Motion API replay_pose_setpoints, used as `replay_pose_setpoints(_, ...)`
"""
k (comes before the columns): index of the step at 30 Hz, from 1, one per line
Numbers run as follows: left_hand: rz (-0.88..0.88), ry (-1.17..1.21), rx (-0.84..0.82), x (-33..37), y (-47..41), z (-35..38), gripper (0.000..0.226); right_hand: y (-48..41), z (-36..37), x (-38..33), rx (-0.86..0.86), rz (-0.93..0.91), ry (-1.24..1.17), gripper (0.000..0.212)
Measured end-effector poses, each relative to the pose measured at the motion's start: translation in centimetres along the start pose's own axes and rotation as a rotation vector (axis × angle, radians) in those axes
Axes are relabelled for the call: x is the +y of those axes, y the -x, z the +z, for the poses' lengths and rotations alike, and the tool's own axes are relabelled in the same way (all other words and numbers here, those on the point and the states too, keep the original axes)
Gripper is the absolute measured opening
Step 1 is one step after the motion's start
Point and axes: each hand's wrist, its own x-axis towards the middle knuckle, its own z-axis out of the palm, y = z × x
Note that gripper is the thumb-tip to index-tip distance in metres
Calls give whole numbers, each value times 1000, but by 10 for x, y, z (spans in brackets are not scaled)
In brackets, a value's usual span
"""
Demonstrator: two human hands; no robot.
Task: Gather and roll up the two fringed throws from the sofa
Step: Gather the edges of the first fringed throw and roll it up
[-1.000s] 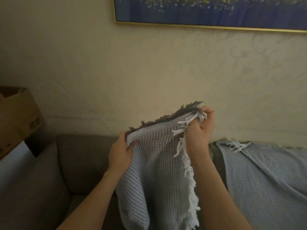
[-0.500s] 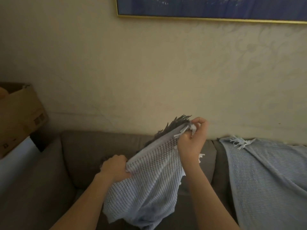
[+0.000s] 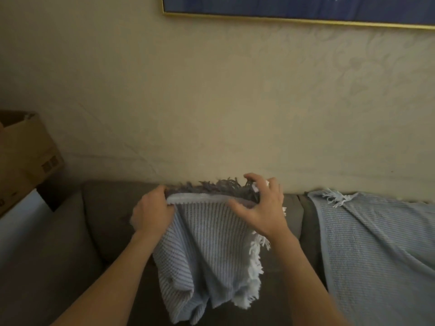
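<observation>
- Cardboard box [image 3: 26, 158] at far left, beside the sofa arm: top flap open, printed marks on its side; contents can't be seen from this angle. It sits on sth white [image 3: 21, 215] (can't tell what).
- Held throw [image 3: 211, 250]: pale blue waffle knit w/ ribbed vertical lines, doubled over so a smooth hemmed band runs along the top. It hangs in soft folds in front of the sofa's back cushion, top edge level w/ the sofa back, btm edge bunched and loose.
- Fringe on it: dark grey-blue tassels stick up behind the top edge; white, fluffy tassels run down its right side.
- Left hand [image 3: 153, 212]: fingers curled round the throw's top left corner, thumb on the near face, a firm grip.
- Right hand [image 3: 261, 205]: fingers spread and arched over the top right corner, tips in the fringe, thumb on the front of the cloth (a looser hold; a bit of white fringe shows between the fingers).
- Second throw [image 3: 376, 250]: same pale blue waffle weave w/ a plain border, draped over the sofa back at right and spread down across the seat; a knot of white tassels lies at its top corner. Just apart from the held one.
- Sofa [image 3: 106, 220]: grey-brown, matte upholstery, rounded cushions.
- Wall [image 3: 211, 102]: cream, w/ a faint raised leafy pattern.
- Framed picture [image 3: 294, 5] at top: dark blue, thin gold frame.
</observation>
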Motion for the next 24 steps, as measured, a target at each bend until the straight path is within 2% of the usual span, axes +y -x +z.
replay_pose_setpoints(1, 67, -41, 51, 3, -7, -7, 19, -3, 1, 6, -50, -29, 186, 70)
replay_pose_setpoints(2, 153, -76, 97, 5, -12, -13, 17, -6, 2, 9, -76, -31, 348, 66)
replay_pose_setpoints(3, 240, -111, 137, 11, -15, -19, 17, -10, 2, 10, -62, -4, 458, 51)
replay_pose_setpoints(5, 371, -180, 173, 21, -18, -29, 27, -19, 2, 6, 77, 74, 557, 24)
replay_pose_setpoints(7, 429, -234, 140, 17, -17, -26, 33, -26, -1, -2, 266, 126, 536, 16)
replay_pose_setpoints(9, 368, -285, 54, 4, -13, -18, 29, -29, -2, -8, 388, 144, 406, 19)
replay_pose_setpoints(13, 49, -349, -46, -19, -4, -12, 11, -26, 2, -12, 464, 192, 164, 29)
replay_pose_setpoints(15, 21, -334, -2, -24, -6, -11, 10, -23, 4, -14, 483, 190, 117, 39)
replay_pose_setpoints(17, -27, -167, 95, -24, -10, -8, 10, -22, 7, -16, 456, 238, 144, 51)
replay_pose_setpoints(19, -107, 45, 100, -18, -15, -10, 13, -20, 9, -14, 344, 308, 199, 47)
replay_pose_setpoints(20, -105, 86, 93, -15, -16, -13, 18, -19, 9, -12, 213, 333, 137, 36)
replay_pose_setpoints(21, -32, 75, 93, -11, -19, -17, 25, -18, 7, -10, 31, 349, 26, 28)
replay_pose_setpoints(22, 93, 46, 81, -9, -23, -21, 31, -16, 7, -8, -174, 326, -59, 34)
replay_pose_setpoints(24, 330, -111, -2, -8, -29, -24, 27, -18, 3, -4, -522, 222, -41, 48)
